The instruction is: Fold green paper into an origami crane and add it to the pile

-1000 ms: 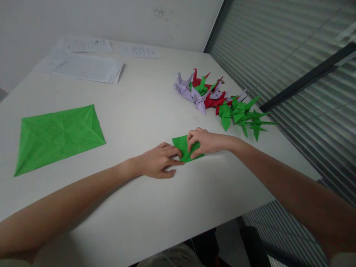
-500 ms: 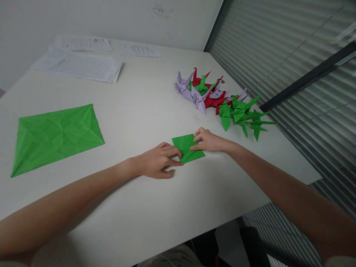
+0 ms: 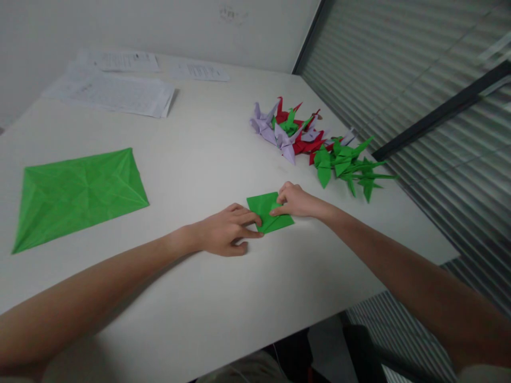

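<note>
Creased green sheet (image 3: 82,197) at left, my left hand (image 3: 229,231), fingers spread, touching the folded green paper (image 3: 263,206), flat on the bench (image 3: 191,159), my right hand (image 3: 297,201) curled over its right side, pinching or not I can't tell from this remote feed, paper cranes (image 3: 309,146) beyond.
</note>
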Demonstrator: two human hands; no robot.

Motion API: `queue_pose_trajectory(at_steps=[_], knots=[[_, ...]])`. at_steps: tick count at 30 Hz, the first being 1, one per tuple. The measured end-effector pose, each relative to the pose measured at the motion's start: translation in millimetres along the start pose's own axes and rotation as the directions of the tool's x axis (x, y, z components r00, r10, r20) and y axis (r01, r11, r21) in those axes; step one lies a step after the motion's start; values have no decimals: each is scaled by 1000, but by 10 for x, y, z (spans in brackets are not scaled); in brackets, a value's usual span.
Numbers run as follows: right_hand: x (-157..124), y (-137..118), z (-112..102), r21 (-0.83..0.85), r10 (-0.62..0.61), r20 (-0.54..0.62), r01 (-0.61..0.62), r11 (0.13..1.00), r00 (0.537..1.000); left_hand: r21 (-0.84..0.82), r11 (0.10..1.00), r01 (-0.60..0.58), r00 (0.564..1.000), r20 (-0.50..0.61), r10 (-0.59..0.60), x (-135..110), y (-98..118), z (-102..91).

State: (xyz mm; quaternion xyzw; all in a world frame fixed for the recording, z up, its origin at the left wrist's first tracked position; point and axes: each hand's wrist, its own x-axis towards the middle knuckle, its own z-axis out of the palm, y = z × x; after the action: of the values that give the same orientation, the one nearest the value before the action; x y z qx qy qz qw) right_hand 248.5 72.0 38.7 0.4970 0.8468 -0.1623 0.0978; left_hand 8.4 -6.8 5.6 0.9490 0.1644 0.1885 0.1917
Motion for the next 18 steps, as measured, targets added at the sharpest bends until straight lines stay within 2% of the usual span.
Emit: queue_pose_trajectory(at_steps=[3, 8, 18], knots=[[0, -44, -21, -6, 35, 34, -35, 999, 999, -41, 999, 9, 1000, 12, -8, -4, -8, -15], [10, -50, -28, -28, 37, 57, -35, 999, 998, -134, 987, 91, 996, 1, -91, 0, -23, -46], [8, 10, 0, 47, 20, 28, -22, 999, 999, 75, 997, 5, 1000, 13, -6, 26, 38, -4]])
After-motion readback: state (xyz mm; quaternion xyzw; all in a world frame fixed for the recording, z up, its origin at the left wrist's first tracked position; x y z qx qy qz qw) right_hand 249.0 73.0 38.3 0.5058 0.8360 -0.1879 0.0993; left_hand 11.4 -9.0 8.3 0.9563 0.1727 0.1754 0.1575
